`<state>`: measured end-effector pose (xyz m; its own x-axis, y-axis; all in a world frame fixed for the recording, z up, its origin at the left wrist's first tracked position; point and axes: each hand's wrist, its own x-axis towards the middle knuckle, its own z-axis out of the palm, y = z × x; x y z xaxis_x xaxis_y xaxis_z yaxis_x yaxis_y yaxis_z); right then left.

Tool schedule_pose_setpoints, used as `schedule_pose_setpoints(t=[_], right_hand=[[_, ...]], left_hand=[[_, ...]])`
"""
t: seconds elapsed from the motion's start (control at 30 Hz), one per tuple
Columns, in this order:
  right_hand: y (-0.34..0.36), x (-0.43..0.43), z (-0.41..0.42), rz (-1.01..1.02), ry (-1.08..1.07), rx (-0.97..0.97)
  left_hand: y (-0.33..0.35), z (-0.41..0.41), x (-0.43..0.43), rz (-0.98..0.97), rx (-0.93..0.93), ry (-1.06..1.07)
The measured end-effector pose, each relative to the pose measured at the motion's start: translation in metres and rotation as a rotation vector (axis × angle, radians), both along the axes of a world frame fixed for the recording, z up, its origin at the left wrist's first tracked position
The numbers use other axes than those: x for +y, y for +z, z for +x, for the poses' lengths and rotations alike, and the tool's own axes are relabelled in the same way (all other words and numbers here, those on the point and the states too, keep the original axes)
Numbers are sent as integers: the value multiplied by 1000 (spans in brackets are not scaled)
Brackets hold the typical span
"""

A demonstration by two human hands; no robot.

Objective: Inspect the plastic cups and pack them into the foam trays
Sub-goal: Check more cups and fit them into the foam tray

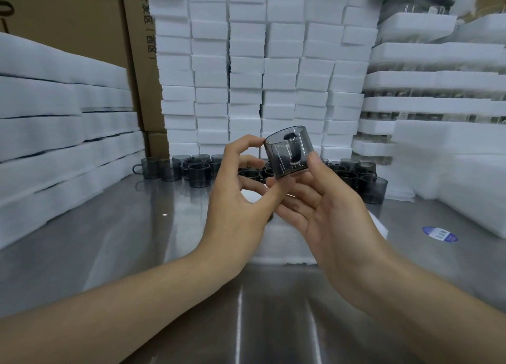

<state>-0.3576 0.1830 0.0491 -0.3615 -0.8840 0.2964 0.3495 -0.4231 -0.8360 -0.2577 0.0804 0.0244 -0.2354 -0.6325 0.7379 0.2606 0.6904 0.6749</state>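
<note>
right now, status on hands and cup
Status: right hand grips grey cup, left hand pinches its edge. Cup raised. Nothing in the way.

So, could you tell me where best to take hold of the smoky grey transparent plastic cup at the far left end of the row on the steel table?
Probably by its loop handle, coming from the left: the smoky grey transparent plastic cup stands upright with the handle pointing left into open space, while neighbouring cups crowd its right side.
</note>
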Motion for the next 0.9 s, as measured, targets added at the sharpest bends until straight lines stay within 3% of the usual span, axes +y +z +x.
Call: schedule_pose_setpoints(t=[0.77,0.9], right_hand=[[0,-4,-5,37,24,57],[1,-4,-15,13,-184,169]], left_hand=[[0,-1,3,32,-25,8],[-1,-2,0,50,-13,-1]])
